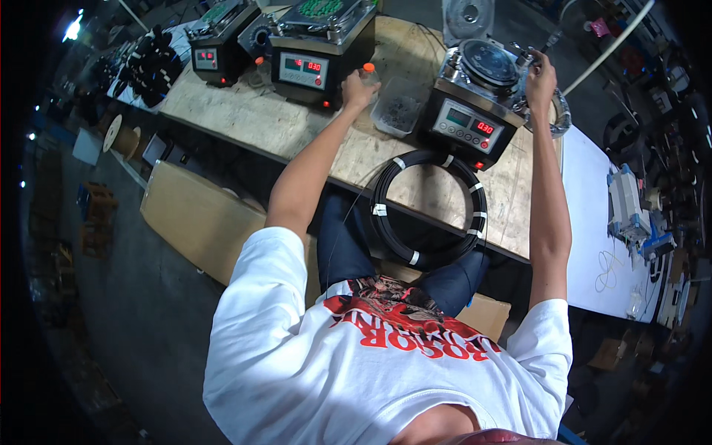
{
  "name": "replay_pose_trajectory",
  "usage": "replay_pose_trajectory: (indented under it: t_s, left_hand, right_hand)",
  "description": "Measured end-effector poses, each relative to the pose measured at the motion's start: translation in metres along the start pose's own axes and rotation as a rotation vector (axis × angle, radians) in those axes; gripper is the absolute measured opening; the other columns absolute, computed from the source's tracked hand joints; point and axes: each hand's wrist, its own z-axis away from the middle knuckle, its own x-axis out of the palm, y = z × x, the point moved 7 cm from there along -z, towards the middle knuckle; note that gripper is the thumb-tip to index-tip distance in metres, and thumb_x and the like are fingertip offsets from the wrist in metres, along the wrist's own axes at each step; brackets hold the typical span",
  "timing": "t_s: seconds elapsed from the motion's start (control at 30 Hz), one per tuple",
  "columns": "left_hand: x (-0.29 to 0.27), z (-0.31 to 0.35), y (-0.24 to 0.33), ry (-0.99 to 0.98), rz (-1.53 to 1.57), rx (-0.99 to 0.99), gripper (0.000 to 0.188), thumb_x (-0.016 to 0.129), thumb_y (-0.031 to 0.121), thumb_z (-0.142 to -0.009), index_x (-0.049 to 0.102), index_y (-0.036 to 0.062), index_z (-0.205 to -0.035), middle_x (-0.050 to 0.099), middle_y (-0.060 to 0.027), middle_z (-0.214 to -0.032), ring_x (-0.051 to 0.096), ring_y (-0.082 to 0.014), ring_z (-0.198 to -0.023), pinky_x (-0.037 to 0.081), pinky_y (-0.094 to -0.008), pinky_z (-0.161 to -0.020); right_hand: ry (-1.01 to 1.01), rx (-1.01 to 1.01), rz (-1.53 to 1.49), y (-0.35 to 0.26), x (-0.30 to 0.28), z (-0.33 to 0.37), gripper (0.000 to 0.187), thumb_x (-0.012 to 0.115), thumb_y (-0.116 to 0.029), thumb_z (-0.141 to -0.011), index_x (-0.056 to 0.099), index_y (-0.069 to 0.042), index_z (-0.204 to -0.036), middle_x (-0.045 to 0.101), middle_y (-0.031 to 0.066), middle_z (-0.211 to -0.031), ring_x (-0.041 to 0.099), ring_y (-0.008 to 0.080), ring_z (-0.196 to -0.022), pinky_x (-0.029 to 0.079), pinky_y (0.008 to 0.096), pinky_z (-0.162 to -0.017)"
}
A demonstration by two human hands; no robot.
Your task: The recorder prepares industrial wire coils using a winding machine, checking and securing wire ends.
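Observation:
My left hand [358,90] is closed around a small clear bottle with an orange cap [368,68], above the wooden bench between two machines. My right hand [541,83] is at the right side of the nearest machine [467,119], a black box with a display and a round dark plate [488,62] on top. Its fingers are bent against the metal fittings [525,59] beside that plate; what exactly they grip is hidden. A clear plastic tub [400,107] with small bits in it stands between my left hand and this machine.
A coil of black cable [384,230] with white ties overhangs the bench's front edge. Two similar machines [304,70] [215,59] stand to the left, near another orange-capped bottle [259,65]. A white table [593,222] adjoins at right; a cardboard box [196,215] lies below the bench.

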Motion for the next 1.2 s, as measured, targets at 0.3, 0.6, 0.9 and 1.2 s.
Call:
replay_pose_trajectory:
  t_s: [0.3, 0.6, 0.9, 1.2]
  left_hand:
    - [-0.066, 0.01, 0.26, 0.146, 0.356, 0.515, 0.052, 0.086, 0.033, -0.073, 0.069, -0.0013, -0.108, 0.069, -0.0073, -0.083, 0.06, -0.0122, -0.072, 0.049, -0.0279, -0.07]
    - [0.026, 0.021, 0.366, -0.428, 0.551, 0.537, 0.063, 0.089, 0.037, -0.07, 0.067, -0.0065, -0.111, 0.069, -0.0153, -0.106, 0.066, -0.0198, -0.098, 0.051, -0.0315, -0.087]
    - [0.03, -0.007, 0.299, 0.04, 0.402, 0.364, 0.036, 0.073, 0.022, -0.084, 0.064, 0.0017, -0.113, 0.051, -0.0261, -0.134, 0.048, -0.0352, -0.128, 0.037, -0.0431, -0.107]
    - [0.085, -0.016, 0.249, 0.061, 0.323, 0.366, 0.049, 0.062, 0.012, -0.087, 0.045, 0.0085, -0.133, 0.031, -0.0334, -0.142, 0.038, -0.0497, -0.13, 0.034, -0.0495, -0.107]
  right_hand:
    - [-0.088, -0.052, 0.031, 0.004, -0.012, 0.0, 0.044, 0.065, -0.005, -0.083, 0.062, -0.013, -0.126, 0.056, 0.0237, -0.114, 0.058, 0.0396, -0.104, 0.05, 0.0437, -0.09]
    - [-0.336, 0.0, -0.543, -0.082, -0.026, -0.007, 0.07, 0.082, -0.036, -0.08, 0.054, 0.001, -0.132, 0.062, 0.0193, -0.122, 0.066, 0.0275, -0.103, 0.056, 0.0383, -0.082]
    - [-0.27, -0.222, 0.381, -0.061, -0.056, -0.019, 0.046, 0.077, -0.015, -0.079, 0.058, -0.011, -0.121, 0.068, 0.0101, -0.11, 0.062, 0.0333, -0.103, 0.048, 0.0486, -0.085]
    - [-0.355, -0.789, 0.816, -0.11, -0.004, -0.002, 0.017, 0.065, -0.015, -0.084, 0.071, -0.018, -0.099, 0.06, 0.0034, -0.12, 0.043, 0.0186, -0.128, 0.033, 0.0514, -0.104]
